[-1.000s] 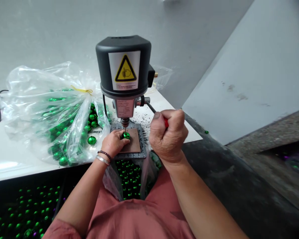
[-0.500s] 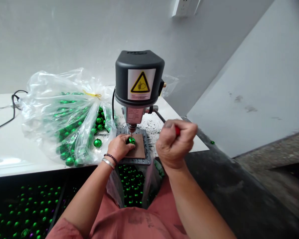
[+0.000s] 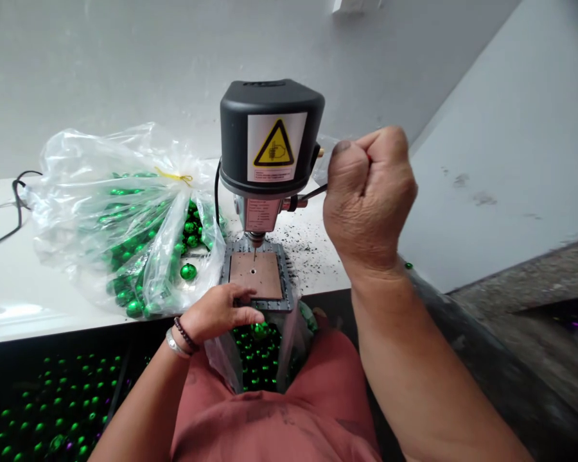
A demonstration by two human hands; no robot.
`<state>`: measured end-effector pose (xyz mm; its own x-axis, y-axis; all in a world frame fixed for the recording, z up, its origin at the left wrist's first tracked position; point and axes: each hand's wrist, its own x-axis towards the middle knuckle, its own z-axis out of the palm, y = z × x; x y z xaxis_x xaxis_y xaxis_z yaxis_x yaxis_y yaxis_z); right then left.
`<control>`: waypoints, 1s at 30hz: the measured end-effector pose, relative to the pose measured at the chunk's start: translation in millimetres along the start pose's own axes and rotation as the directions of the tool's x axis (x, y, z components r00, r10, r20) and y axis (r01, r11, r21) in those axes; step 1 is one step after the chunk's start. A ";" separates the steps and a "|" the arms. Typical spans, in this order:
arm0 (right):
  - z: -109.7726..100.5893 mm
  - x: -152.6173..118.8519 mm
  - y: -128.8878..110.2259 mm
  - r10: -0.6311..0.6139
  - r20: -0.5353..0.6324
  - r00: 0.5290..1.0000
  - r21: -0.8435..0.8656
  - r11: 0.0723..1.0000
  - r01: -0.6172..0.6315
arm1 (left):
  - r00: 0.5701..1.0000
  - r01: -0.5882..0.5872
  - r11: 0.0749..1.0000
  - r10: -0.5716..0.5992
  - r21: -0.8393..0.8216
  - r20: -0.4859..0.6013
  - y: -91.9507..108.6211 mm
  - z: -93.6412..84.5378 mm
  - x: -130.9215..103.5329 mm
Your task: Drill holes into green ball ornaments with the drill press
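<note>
My right hand (image 3: 368,192) is wrapped round the feed lever (image 3: 315,192) of a small drill press (image 3: 271,141), raised level with the dark motor housing. Below the drill bit (image 3: 255,254) lies a brown board (image 3: 267,273) with a small hole, on the grey slotted base (image 3: 286,282). No ball rests on the board. At the front edge of the base my left hand (image 3: 221,312) is open, thumb and fingers apart. A shiny green ball (image 3: 259,331) is just under its thumb, over an open plastic bag (image 3: 286,350) of green balls between my knees.
A large clear bag (image 3: 77,192) of green balls, tied with a yellow tie, lies on the white table (image 3: 9,282) at left. One loose green ball (image 3: 188,272) sits beside it. Dark shavings (image 3: 313,253) are scattered right of the drill. More balls (image 3: 38,407) lie below left.
My right hand has risen with the lever, and the bit stands clear above the board. My left hand has drawn back off the board; the green ball has left it and is over the bag.
</note>
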<state>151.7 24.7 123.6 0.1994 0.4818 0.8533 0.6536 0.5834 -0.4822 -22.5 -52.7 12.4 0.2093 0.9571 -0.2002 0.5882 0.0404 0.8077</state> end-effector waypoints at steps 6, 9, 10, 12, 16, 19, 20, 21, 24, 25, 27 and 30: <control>-1.1 -0.9 -0.6 -0.004 0.008 1.000 0.069 0.998 0.004 | 0.923 0.067 0.632 -0.332 -0.772 -0.192 -4.4 5.1 15.8; -1.9 -2.2 -0.1 -0.009 0.012 1.000 0.084 0.996 0.008 | 0.944 0.039 0.459 -0.308 -0.888 -0.118 -2.1 6.7 18.2; -2.2 -2.6 -0.1 -0.010 0.015 1.000 0.090 0.996 0.009 | 0.948 0.029 0.460 -0.295 -0.887 -0.122 -2.1 7.3 18.0; -2.6 -3.4 -0.1 -0.012 0.018 1.000 0.101 0.995 0.011 | 0.949 0.017 0.535 -0.274 -0.845 -0.154 -3.8 8.4 17.2; -3.0 -3.9 -0.4 -0.014 0.016 1.000 0.102 0.995 0.012 | 0.936 0.050 0.843 -0.227 -0.536 -0.270 -9.9 9.6 16.0; -2.9 -3.3 -0.1 -0.019 0.015 1.000 0.106 0.994 0.017 | 0.952 0.048 0.927 -0.155 -0.372 -0.263 -11.2 10.5 15.6; -2.7 -2.8 0.0 -0.017 0.018 1.000 0.107 0.994 0.015 | 0.958 0.037 0.922 -0.143 -0.385 -0.249 -10.9 11.1 15.7; -2.3 -2.0 0.3 -0.018 0.019 1.000 0.106 0.994 0.016 | 0.961 0.027 0.904 -0.141 -0.427 -0.238 -10.5 11.7 15.9; -0.8 1.5 1.2 -0.030 0.008 1.000 0.100 0.995 0.029 | 0.963 -0.010 0.763 -0.166 -0.646 -0.211 -9.7 12.8 17.8; -0.2 2.8 1.5 -0.032 0.007 0.999 0.100 0.994 0.032 | 0.966 -0.012 0.700 -0.175 -0.714 -0.188 -9.7 12.7 18.9; 0.9 5.4 1.7 -0.037 0.009 0.999 0.110 0.993 0.036 | 0.970 -0.009 0.594 -0.189 -0.805 -0.150 -10.2 11.8 21.5; 1.9 7.7 1.8 -0.036 0.002 0.999 0.132 0.991 0.035 | 0.966 -0.011 0.572 -0.205 -0.820 -0.156 -11.3 10.1 25.9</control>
<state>153.1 30.7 129.0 0.1746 0.4617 0.8697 0.5582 0.6812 -0.4737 -15.8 -31.3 -7.4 -0.0402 0.9614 -0.2724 -0.3061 0.2476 0.9192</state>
